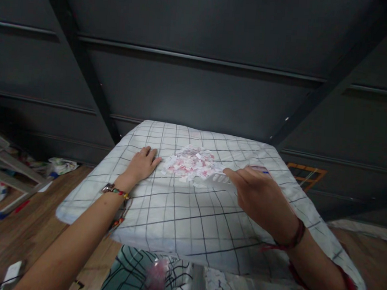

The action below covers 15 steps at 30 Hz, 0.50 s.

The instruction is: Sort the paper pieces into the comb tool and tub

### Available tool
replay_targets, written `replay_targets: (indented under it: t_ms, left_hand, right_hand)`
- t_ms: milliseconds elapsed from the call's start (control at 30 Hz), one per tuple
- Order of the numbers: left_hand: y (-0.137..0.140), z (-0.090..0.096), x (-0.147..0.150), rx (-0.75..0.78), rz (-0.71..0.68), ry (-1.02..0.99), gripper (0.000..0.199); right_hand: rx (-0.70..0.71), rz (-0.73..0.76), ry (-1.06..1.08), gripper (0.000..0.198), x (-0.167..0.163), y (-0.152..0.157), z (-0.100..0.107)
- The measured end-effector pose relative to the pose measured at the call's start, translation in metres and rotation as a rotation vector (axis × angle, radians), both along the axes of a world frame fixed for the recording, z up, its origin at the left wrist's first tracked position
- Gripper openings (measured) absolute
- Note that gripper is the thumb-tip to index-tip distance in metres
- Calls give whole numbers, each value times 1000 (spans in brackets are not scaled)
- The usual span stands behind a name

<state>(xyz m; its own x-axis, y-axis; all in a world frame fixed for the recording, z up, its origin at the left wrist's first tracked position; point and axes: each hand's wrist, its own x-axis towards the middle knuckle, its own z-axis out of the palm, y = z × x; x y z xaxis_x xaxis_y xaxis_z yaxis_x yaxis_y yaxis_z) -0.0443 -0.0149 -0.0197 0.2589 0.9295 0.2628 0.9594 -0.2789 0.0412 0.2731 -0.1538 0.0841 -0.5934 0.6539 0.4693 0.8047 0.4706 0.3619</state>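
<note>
Paper scraps (192, 162) lie in one heap on the counter (161, 222), and we seem to be working its near right edge with one white slotted tool (220, 178), gripped in our right hand (258, 193); our left hand (142, 164) rests flat and empty beside the heap. The next move, we judge, calls for a low, steady stroke; the single scraps are too many to count.

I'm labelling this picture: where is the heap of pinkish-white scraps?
In the head view, the heap lies centrally on the checked cloth, between the left hand and the right hand.
</note>
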Motion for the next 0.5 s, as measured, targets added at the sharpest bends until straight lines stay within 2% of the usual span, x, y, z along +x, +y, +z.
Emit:
replay_targets:
  t_ms: [233,367,500]
  left_hand:
    - [2,-4,-2,23,-30,11,53]
    - [2,-1,-2,19,-16,21,52]
    - [3,-2,-2,26,-16,0,53]
  right_hand:
    - [66,94,86,34,-11,-6,2]
    - [39,190,105,37,-16,0,-1]
    - [-25,193,69,39,-13,4,-6]
